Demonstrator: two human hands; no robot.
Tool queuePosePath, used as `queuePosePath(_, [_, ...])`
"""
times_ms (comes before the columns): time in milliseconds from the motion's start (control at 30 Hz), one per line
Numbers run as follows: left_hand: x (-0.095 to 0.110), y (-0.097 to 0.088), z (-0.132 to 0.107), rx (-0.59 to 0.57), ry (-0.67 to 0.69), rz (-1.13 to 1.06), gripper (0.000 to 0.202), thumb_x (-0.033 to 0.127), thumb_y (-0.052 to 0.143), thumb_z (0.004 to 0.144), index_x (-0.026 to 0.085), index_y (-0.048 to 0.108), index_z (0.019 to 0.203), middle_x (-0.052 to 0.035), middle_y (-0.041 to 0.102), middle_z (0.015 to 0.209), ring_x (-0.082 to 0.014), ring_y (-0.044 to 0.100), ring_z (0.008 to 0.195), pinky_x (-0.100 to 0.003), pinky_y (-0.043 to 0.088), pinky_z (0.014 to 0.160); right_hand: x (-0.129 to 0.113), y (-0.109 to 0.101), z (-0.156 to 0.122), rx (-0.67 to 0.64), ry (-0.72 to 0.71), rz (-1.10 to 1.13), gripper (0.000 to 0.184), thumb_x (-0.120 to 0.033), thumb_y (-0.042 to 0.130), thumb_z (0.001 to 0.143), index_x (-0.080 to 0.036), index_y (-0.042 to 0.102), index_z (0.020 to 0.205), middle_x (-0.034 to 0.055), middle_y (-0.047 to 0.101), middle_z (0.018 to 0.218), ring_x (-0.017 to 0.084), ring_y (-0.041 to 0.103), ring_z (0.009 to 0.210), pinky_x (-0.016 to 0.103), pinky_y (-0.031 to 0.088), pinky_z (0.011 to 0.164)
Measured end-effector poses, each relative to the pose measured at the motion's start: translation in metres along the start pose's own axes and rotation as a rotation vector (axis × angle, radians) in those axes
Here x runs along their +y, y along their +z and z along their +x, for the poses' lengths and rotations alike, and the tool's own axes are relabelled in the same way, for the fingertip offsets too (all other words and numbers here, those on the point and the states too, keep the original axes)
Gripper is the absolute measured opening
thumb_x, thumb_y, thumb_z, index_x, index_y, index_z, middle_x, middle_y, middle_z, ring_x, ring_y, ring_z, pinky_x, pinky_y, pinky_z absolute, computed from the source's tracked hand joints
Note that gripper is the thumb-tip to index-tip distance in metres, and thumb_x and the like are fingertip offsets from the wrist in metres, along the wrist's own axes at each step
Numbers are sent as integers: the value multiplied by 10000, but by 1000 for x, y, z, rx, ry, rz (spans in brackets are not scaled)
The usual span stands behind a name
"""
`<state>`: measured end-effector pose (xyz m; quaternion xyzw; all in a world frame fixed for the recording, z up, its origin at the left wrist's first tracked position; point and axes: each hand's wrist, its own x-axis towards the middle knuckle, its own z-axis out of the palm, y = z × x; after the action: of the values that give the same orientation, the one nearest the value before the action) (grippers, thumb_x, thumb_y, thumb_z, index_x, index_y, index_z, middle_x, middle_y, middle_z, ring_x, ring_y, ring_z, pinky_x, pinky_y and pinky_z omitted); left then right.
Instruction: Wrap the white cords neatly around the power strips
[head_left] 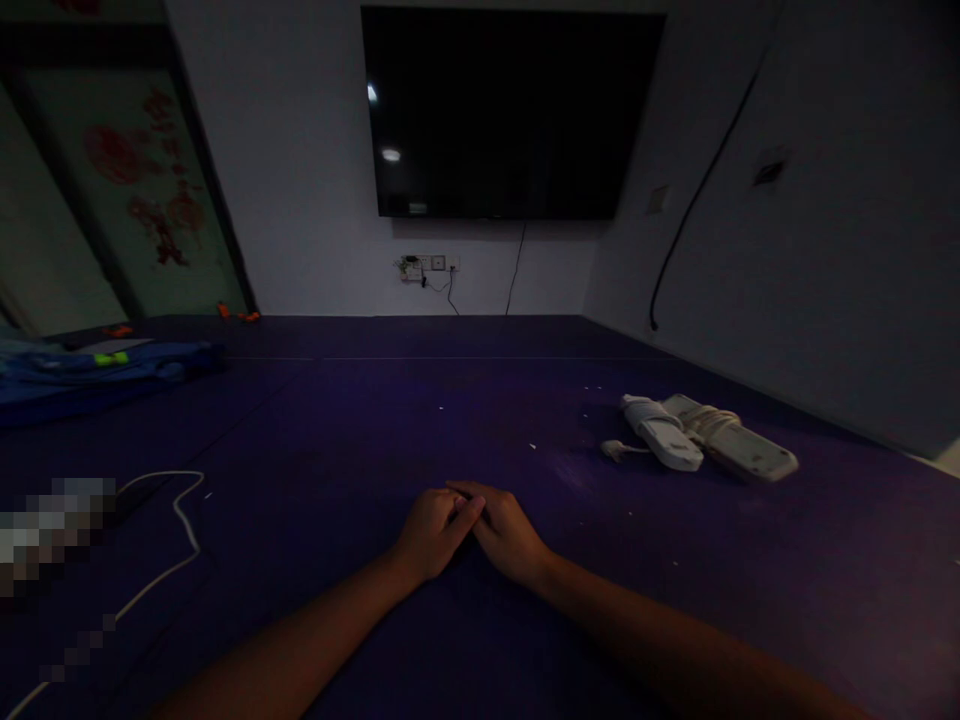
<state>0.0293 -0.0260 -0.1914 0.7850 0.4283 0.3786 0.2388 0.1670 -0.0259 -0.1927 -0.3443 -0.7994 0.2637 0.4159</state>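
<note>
Inspecting remotely, I find the left hand [429, 535] and right hand [514, 540] bare, wrists [403, 570] slender and bare, left forearm [322, 630] and right forearm [660, 625] uncovered, tapering.

View from my head, near, above both hands [436, 530]; facing forward and down across the purple surface [337, 430] to its far edge.

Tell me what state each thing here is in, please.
Left hand: resting against the right, fingers partly hidden
Right hand: bent inward, touching the left
Television: screen dark, with reflections
Left power strip: cord wound round it
Right power strip: cord wound round it
White plug: unplugged
White cord: loose, curving
Blue cloth: rumpled
</note>
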Motion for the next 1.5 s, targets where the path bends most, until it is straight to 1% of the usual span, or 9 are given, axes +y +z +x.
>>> queuePosePath(200, [0, 0, 0, -6, 5, 2, 504, 537, 320, 851, 185, 421, 505, 1, 492, 513, -122, 459, 517, -257, 320, 541, -2, -1, 0, -3, 14, -5, 338, -240, 430, 871, -196, 605, 1158, 77, 674, 1067, 195, 633, 975, 368, 493, 880])
queuePosePath(400, [0, 0, 0, -1, 4, 2, 496, 537, 327, 848, 192, 385, 496, 8, 463, 502, -118, 443, 506, -255, 313, 532, -2, -1, 0, 1, 5, -4, 344, -257, 431, 874, -201, 602, 1167, 79, 677, 1062, 198, 641, 956, 375, 494, 879])
queuePosePath(600, [1, 0, 0, -8, 0, -4, 495, 537, 333, 843, 191, 397, 496, 7, 464, 503, -120, 438, 508, -254, 305, 525, -1, 0, 0, 4, -7, -6, 346, -262, 413, 887, -207, 598, 1173, 82, 670, 1080, 199, 630, 986, 372, 491, 880])
queuePosePath(767, [0, 0, -1, 0, -10, 7, 502, 544, 327, 844, 192, 387, 491, 10, 444, 492, -118, 426, 496, -254, 298, 518, -1, -1, -1, 0, -2, -6, 343, -276, 414, 890, -213, 596, 1173, 78, 672, 1073, 200, 636, 968, 370, 498, 863])
queuePosePath(933, [0, 0, -1, -17, -11, 1, 498, 534, 327, 851, 186, 410, 504, 5, 466, 509, -120, 446, 511, -254, 307, 536, -2, -1, 0, -3, 0, -6, 341, -287, 418, 890, -216, 597, 1172, 77, 672, 1073, 202, 634, 971, 377, 492, 875])
queuePosePath(1200, [1, 0, -1, -8, -14, 8, 494, 537, 329, 850, 189, 394, 504, 8, 457, 504, -119, 439, 507, -254, 296, 532, 0, -1, 0, -10, -9, 5, 344, -282, 415, 892, -207, 594, 1176, 78, 668, 1083, 193, 635, 969, 359, 493, 877])
queuePosePath(1400, [1, 0, -1, -11, -14, 0, 492, 538, 332, 850, 188, 399, 511, 6, 468, 513, -122, 448, 520, -255, 301, 539, 0, 0, 0, -2, -4, 5, 343, -298, 413, 897, -212, 598, 1173, 79, 672, 1072, 199, 636, 969, 369, 496, 870])
queuePosePath(1500, [1, 0, -1, -9, -7, -8, 490, 529, 332, 854, 189, 390, 507, 12, 450, 506, -117, 434, 510, -254, 295, 534, 0, 0, 0, 3, -9, 9, 340, -288, 417, 894, -217, 598, 1173, 76, 675, 1065, 200, 638, 961, 373, 499, 865])
